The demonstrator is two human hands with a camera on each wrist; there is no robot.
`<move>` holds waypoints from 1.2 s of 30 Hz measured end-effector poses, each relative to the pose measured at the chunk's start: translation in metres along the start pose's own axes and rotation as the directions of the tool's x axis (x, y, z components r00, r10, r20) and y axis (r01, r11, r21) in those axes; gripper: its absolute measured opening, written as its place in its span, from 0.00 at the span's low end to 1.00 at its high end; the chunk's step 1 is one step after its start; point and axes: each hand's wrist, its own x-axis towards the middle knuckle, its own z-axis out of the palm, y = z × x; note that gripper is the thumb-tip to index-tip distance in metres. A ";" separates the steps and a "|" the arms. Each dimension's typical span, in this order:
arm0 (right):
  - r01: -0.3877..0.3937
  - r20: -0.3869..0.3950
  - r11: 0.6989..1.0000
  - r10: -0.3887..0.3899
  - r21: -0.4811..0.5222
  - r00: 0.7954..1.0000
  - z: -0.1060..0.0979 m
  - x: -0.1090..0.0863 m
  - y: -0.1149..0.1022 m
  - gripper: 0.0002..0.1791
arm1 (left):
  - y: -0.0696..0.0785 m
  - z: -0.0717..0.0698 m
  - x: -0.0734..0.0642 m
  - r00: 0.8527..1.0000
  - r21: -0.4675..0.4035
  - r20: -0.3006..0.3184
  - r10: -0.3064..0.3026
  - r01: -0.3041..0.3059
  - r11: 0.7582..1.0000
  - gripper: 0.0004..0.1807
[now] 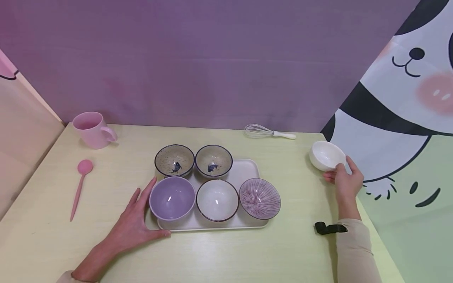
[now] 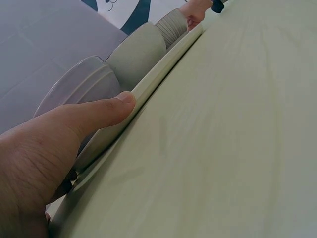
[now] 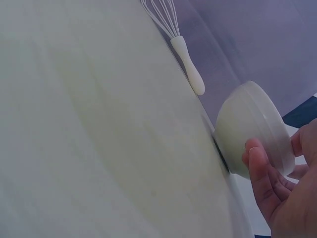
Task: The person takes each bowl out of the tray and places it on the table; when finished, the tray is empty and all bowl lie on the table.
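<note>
At the table's right side, my right hand holds a small white bowl by its near right side. The right wrist view shows fingers against the outside of that bowl and the thumb by its rim. My left hand spreads round the near left corner of a white tray; its thumb lies along the tray's front edge. Beside those fingers sits a purple bowl. The tray's front row continues with a brown-rimmed white bowl and a purple-striped bowl.
Two speckled bowls with blue fish, one left and one right, form the back row. A whisk lies at the table's back edge. Far left are a pink mug and a pink spoon. Cloth walls border the table.
</note>
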 end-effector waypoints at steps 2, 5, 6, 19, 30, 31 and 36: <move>0.004 -0.007 1.000 -0.004 0.004 1.000 -0.002 0.001 0.002 0.38 | 0.001 0.000 0.000 1.000 -0.003 0.005 -0.004 0.004 1.000 0.86; 0.006 -0.009 1.000 -0.005 0.031 1.000 -0.004 0.003 0.004 0.38 | 0.001 0.000 0.000 1.000 -0.006 0.006 -0.010 0.010 1.000 0.86; 0.005 -0.011 0.999 -0.005 0.034 1.000 -0.005 0.004 0.005 0.38 | 0.001 0.000 0.000 1.000 -0.005 0.005 -0.011 0.011 1.000 0.86; 0.011 -0.051 0.992 -0.004 0.129 0.999 -0.004 0.008 0.006 0.38 | 0.000 0.001 0.000 1.000 -0.004 0.004 -0.019 0.019 1.000 0.87; 0.013 -0.030 0.996 -0.010 0.086 1.000 -0.006 0.007 0.005 0.36 | 0.001 0.000 0.001 1.000 -0.004 0.004 -0.016 0.016 1.000 0.87; 0.013 -0.030 0.997 -0.011 0.070 0.999 -0.006 0.006 0.005 0.36 | 0.001 0.000 0.000 1.000 -0.005 0.005 -0.016 0.017 1.000 0.87; 0.026 -0.025 1.000 -0.026 0.005 0.999 -0.007 0.007 0.007 0.36 | 0.000 0.001 0.001 1.000 -0.009 -0.002 -0.011 0.011 1.000 0.87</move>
